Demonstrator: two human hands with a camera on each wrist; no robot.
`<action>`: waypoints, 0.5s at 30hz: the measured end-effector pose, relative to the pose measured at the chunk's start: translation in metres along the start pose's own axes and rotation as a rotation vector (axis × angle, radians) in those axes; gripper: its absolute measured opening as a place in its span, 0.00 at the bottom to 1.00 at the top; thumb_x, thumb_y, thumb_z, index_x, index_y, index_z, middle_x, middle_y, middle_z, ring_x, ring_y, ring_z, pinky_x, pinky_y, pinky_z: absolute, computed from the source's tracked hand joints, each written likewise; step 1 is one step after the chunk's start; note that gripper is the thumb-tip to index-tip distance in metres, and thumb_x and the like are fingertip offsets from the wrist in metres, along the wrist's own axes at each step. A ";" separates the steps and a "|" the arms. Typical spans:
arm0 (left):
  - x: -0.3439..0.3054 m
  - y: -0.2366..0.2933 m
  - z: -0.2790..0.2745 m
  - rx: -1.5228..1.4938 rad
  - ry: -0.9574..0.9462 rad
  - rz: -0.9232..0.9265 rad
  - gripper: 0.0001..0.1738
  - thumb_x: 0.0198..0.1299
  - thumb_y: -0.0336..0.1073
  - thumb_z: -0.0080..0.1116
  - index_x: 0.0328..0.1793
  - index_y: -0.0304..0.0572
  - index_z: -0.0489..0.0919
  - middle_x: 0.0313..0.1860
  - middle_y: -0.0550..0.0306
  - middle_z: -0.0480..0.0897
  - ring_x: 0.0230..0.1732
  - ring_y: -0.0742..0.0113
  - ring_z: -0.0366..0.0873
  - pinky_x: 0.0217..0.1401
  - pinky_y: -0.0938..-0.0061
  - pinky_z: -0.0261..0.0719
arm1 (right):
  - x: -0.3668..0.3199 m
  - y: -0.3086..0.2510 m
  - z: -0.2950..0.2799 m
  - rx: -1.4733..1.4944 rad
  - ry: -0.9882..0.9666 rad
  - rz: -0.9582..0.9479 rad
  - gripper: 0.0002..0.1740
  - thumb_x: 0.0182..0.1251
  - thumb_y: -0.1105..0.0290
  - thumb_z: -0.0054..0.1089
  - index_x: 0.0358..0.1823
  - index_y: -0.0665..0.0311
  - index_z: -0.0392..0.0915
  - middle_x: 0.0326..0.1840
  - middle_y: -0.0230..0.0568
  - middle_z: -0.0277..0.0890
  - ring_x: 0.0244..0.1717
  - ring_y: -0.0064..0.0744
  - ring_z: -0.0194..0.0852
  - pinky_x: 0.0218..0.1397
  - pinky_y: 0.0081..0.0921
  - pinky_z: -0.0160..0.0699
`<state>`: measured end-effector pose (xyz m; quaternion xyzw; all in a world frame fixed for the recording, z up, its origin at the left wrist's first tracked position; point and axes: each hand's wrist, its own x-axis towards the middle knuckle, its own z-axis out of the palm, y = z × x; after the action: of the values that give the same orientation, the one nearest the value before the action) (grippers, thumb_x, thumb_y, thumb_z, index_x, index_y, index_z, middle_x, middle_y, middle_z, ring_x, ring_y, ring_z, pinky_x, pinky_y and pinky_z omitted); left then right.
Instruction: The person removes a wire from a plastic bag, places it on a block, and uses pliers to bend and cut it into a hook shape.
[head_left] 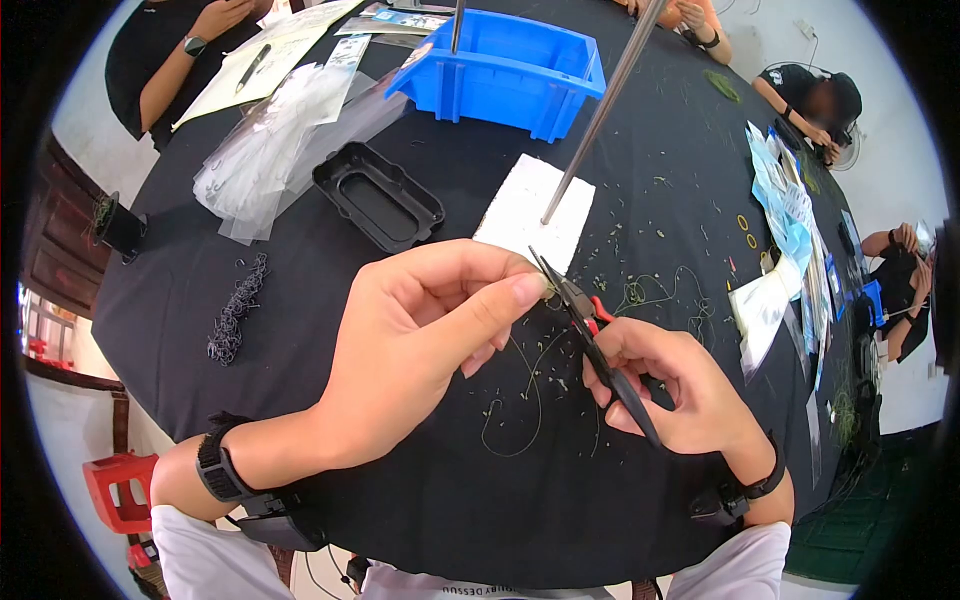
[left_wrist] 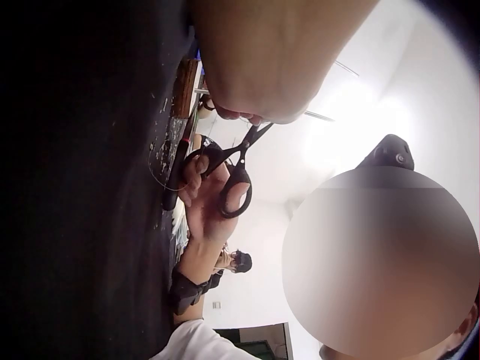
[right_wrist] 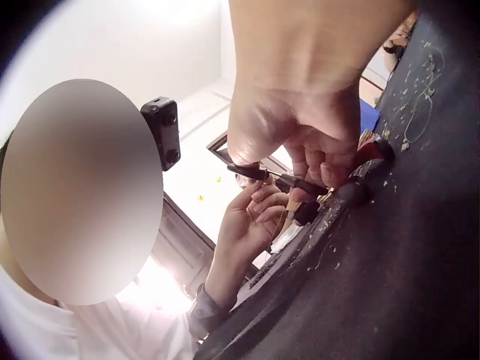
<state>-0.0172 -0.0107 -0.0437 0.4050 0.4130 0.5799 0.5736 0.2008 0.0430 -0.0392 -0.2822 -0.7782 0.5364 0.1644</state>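
In the head view my left hand point(head_left: 410, 340) pinches the end of a thin greenish line point(head_left: 537, 385) between thumb and forefinger. The line trails in loose loops below the fingertips. My right hand point(head_left: 670, 385) grips black scissors point(head_left: 590, 335), whose tips reach right beside the left fingertips. Thumb and fingers sit in the handle loops of the scissors point(left_wrist: 241, 163) in the left wrist view, with the blades a little parted. A tool with red-and-black handles point(right_wrist: 371, 152) shows beside the right hand, partly hidden by it. The left fingers overlap whatever small piece they pinch.
A white block point(head_left: 520, 205) with a metal rod point(head_left: 600, 115) stands ahead. Beyond it is a blue bin point(head_left: 510, 90). To the left are a black tray point(head_left: 385, 200), plastic bags point(head_left: 265, 150) and tangled dark hooks point(head_left: 238, 310). More packets point(head_left: 785, 230) lie right; clippings litter the cloth.
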 end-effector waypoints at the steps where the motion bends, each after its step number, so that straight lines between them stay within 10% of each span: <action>1: 0.000 0.000 0.000 0.000 0.003 0.000 0.08 0.63 0.33 0.57 0.39 0.33 0.78 0.21 0.65 0.72 0.20 0.82 0.63 0.22 0.84 0.61 | 0.000 0.000 0.000 -0.016 -0.003 0.001 0.17 0.52 0.72 0.67 0.40 0.67 0.71 0.26 0.32 0.74 0.22 0.16 0.64 0.23 0.15 0.60; 4: 0.000 0.000 0.001 0.005 0.013 0.000 0.08 0.63 0.33 0.56 0.38 0.33 0.78 0.21 0.65 0.72 0.20 0.82 0.63 0.22 0.84 0.61 | -0.001 -0.009 -0.003 0.013 -0.038 0.131 0.13 0.53 0.75 0.63 0.39 0.66 0.72 0.32 0.32 0.72 0.31 0.18 0.70 0.33 0.15 0.67; 15: 0.000 0.000 0.001 -0.012 0.021 -0.024 0.08 0.63 0.34 0.56 0.37 0.34 0.78 0.20 0.67 0.71 0.20 0.83 0.62 0.22 0.84 0.60 | 0.000 0.000 -0.003 -0.087 -0.023 -0.007 0.13 0.55 0.73 0.62 0.39 0.66 0.70 0.27 0.32 0.80 0.17 0.15 0.62 0.21 0.15 0.58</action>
<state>-0.0161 -0.0102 -0.0431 0.3905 0.4203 0.5795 0.5788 0.2022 0.0450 -0.0384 -0.2803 -0.8035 0.5049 0.1448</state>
